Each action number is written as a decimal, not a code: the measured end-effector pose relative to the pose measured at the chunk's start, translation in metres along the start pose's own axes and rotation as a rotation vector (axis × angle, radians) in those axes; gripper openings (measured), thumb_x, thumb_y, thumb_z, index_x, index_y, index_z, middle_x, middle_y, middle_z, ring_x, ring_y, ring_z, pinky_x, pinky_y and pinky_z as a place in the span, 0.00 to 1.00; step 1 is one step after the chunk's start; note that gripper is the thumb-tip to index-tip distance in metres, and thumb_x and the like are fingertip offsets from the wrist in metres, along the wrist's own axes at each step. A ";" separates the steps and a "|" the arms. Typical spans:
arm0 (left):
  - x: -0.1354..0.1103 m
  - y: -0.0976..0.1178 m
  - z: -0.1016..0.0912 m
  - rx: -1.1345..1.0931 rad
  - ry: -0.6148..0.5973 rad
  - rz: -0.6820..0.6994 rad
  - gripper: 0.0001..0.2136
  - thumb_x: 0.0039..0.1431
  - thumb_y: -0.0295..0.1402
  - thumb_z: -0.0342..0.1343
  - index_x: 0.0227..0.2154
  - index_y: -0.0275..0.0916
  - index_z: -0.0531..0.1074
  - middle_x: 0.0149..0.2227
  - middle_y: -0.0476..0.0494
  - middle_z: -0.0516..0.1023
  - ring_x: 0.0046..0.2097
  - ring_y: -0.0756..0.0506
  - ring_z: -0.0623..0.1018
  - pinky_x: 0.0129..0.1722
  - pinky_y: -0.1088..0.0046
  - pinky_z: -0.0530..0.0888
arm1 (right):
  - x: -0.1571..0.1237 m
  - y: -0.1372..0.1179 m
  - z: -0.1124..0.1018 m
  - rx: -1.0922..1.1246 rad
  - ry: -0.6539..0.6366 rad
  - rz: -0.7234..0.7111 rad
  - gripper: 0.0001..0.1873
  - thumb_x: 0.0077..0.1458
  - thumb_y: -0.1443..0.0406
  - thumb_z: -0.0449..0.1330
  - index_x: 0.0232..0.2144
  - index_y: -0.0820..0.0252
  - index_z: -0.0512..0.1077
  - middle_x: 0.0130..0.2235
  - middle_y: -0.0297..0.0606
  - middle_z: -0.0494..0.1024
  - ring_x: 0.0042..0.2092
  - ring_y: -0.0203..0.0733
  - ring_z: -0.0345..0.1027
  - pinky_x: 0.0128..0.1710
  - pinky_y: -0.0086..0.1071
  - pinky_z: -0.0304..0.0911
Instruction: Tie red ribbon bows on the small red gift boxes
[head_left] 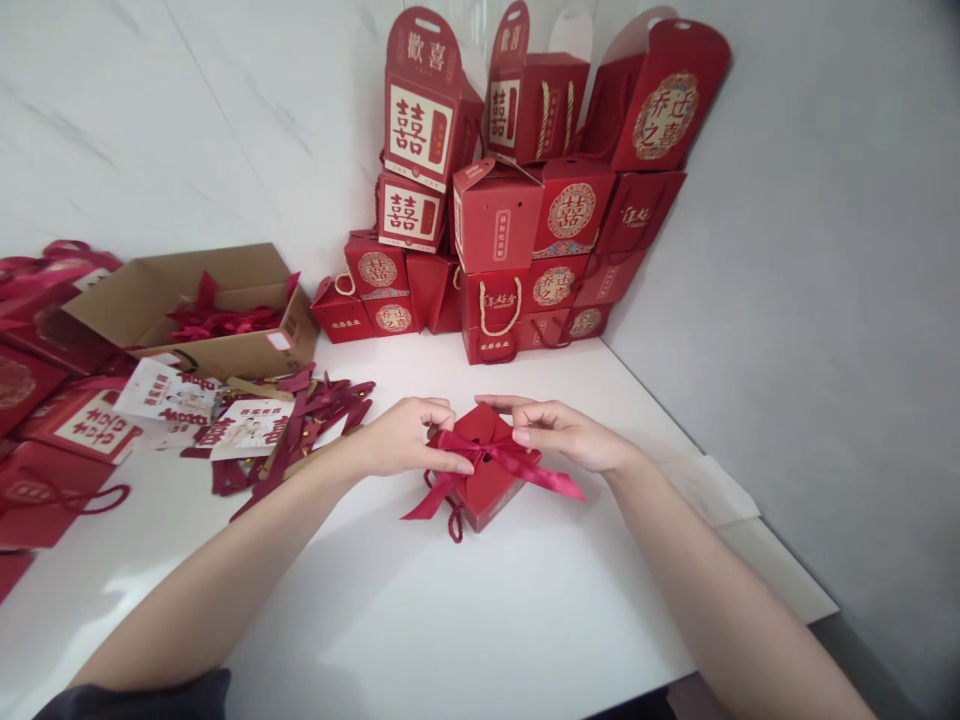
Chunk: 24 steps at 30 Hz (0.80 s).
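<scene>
A small red gift box (480, 495) stands on the white table in front of me. Across its top runs a glossy crimson ribbon (517, 464), with one tail hanging at the left and another reaching out to the right. My left hand (411, 438) pinches the ribbon between thumb and curled fingers at the box's left side. On the right, my right hand (566, 434) has thumb and fingers closed on the ribbon near the box's far corner. A dark red cord handle (455, 522) dangles at the box's lower left.
Stacked red gift boxes (499, 215) rise against the back wall. A cardboard box (225, 352) at the left holds ribbons. Beside it lie printed cards (251, 428) and dark red straps (315, 410). More red boxes (37, 490) crowd the far left. A grey wall borders the right.
</scene>
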<state>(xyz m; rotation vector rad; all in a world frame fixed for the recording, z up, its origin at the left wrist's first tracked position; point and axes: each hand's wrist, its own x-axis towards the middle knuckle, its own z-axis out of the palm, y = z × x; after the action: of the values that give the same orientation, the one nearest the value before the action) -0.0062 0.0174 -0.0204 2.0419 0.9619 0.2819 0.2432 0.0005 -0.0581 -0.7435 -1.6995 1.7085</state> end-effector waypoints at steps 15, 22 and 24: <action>0.006 -0.024 0.003 -0.440 -0.088 0.032 0.19 0.58 0.41 0.55 0.18 0.34 0.62 0.24 0.53 0.59 0.26 0.54 0.60 0.28 0.75 0.58 | -0.001 0.001 -0.002 0.004 -0.042 -0.027 0.18 0.56 0.54 0.60 0.21 0.58 0.64 0.66 0.38 0.57 0.66 0.47 0.50 0.63 0.44 0.46; 0.006 -0.029 0.006 -0.499 -0.019 0.042 0.20 0.56 0.41 0.57 0.16 0.34 0.60 0.23 0.53 0.58 0.25 0.54 0.61 0.27 0.75 0.59 | -0.001 -0.001 -0.002 -0.035 -0.037 -0.002 0.16 0.56 0.54 0.59 0.26 0.58 0.68 0.64 0.42 0.59 0.65 0.49 0.52 0.61 0.44 0.50; 0.004 -0.028 0.001 -0.441 -0.013 0.054 0.20 0.56 0.41 0.58 0.16 0.34 0.61 0.23 0.53 0.59 0.25 0.54 0.60 0.26 0.75 0.58 | -0.006 -0.008 -0.005 -0.071 0.038 0.028 0.14 0.59 0.53 0.56 0.35 0.56 0.71 0.62 0.42 0.63 0.62 0.47 0.57 0.59 0.42 0.54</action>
<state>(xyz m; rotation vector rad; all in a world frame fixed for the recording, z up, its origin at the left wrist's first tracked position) -0.0176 0.0290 -0.0431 1.6636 0.7582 0.4646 0.2509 -0.0004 -0.0500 -0.8306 -1.7395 1.6495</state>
